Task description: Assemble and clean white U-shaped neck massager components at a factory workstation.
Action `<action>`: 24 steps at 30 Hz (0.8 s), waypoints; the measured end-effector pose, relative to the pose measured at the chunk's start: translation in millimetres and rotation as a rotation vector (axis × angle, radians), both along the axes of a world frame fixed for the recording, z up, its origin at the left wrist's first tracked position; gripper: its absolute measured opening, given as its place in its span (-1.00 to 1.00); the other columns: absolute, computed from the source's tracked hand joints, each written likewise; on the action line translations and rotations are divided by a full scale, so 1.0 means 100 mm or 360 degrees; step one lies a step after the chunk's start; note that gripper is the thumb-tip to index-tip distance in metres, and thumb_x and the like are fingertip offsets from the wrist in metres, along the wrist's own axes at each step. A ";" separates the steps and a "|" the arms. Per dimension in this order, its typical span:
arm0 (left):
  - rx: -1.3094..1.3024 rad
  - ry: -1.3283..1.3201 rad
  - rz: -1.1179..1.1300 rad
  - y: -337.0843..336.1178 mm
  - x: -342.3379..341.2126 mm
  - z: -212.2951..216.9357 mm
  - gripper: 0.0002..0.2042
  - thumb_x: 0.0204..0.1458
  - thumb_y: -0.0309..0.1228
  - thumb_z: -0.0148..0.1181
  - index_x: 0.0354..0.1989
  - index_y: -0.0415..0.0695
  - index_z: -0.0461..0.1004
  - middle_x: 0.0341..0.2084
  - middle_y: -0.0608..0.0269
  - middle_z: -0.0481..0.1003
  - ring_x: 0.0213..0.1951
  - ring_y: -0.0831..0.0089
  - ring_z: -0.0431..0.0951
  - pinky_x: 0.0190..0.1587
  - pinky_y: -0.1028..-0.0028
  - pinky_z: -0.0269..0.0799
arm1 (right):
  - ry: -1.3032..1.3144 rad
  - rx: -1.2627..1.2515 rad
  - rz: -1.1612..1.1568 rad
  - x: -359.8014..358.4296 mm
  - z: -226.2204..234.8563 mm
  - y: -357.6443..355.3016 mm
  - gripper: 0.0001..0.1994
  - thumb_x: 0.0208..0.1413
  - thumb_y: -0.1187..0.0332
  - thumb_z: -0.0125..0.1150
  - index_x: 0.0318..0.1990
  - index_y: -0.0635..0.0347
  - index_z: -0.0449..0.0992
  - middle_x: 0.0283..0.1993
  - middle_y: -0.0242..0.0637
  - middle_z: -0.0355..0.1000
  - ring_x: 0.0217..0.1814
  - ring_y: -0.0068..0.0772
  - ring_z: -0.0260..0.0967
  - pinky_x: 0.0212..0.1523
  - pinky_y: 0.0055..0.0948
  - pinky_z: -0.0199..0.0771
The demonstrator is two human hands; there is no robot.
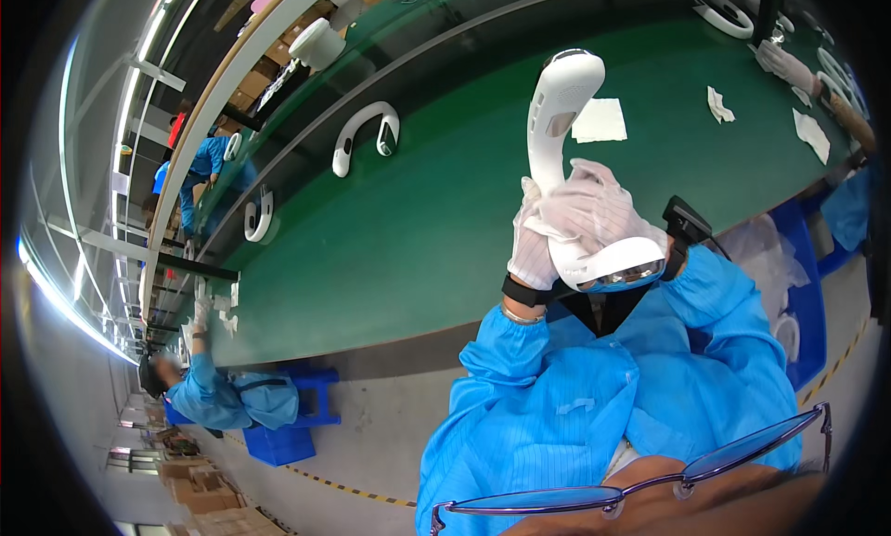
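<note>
A white, curved neck fan (548, 154) is held up over the near edge of the green table, one end pointing away and the other, with a shiny dark underside, near my chest. My left hand (532, 244), in a thin white glove, is closed on its left side around the middle of the band. From the right, my gloved right hand (594, 204) wraps over the same band. Part of the band is hidden beneath my fingers. Just beyond my right hand, a white cloth (600, 120) lies flat on the table.
More neck fans (345, 142) rest along the green table (436, 230). Crumpled white cloths (811, 135) lie at right, near another person's gloved hand (784, 64). A co-worker in blue (227, 397) sits at left. A blue bin (800, 295) stands at my right.
</note>
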State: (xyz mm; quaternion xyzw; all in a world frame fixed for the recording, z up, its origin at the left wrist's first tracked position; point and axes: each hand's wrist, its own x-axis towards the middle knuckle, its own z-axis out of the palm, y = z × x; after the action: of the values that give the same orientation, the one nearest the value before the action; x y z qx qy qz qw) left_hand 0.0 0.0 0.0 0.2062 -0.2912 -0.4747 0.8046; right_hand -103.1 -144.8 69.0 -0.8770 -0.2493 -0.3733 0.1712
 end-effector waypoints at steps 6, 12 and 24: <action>0.0220 0.0683 0.0118 0.01 -0.20 0.42 -0.27 0.31 0.19 -0.30 0.32 -0.27 0.17 0.17 -0.06 0.36 0.19 0.14 0.43 0.26 0.20 0.42 | 0.0169 0.0196 0.0322 -0.07 0.12 0.13 -0.67 -0.07 0.42 0.27 -0.07 0.07 0.63 -0.09 -0.38 0.56 -0.08 -0.29 0.47 -0.05 -0.25 0.48; 0.0148 0.0539 0.0100 0.02 -0.28 0.25 -0.38 0.36 0.09 -0.32 0.25 -0.24 0.23 0.04 0.04 0.43 0.07 0.30 0.50 0.16 0.30 0.49 | -0.0246 -0.0293 0.0092 0.03 -0.02 -0.02 -0.65 -0.09 0.41 0.30 -0.06 0.08 0.63 -0.02 -0.35 0.55 -0.17 -0.39 0.48 -0.18 -0.38 0.50; 0.0615 -0.0409 0.0612 0.41 -0.27 0.33 -0.52 0.41 -0.13 -0.25 0.34 -0.20 0.15 0.13 0.07 0.40 0.15 0.29 0.46 0.23 0.35 0.40 | 0.0309 -0.0095 0.0124 0.14 0.04 0.04 -0.52 0.08 0.32 0.17 0.21 0.06 0.47 -0.03 -0.34 0.53 -0.21 -0.34 0.45 -0.17 -0.33 0.41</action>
State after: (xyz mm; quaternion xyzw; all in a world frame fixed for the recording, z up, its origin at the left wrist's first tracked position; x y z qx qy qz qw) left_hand -26.5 40.6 33.0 0.4652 -0.2504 -0.3303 0.7822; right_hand -88.7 -141.3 72.5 -0.9034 -0.2764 -0.2721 0.1828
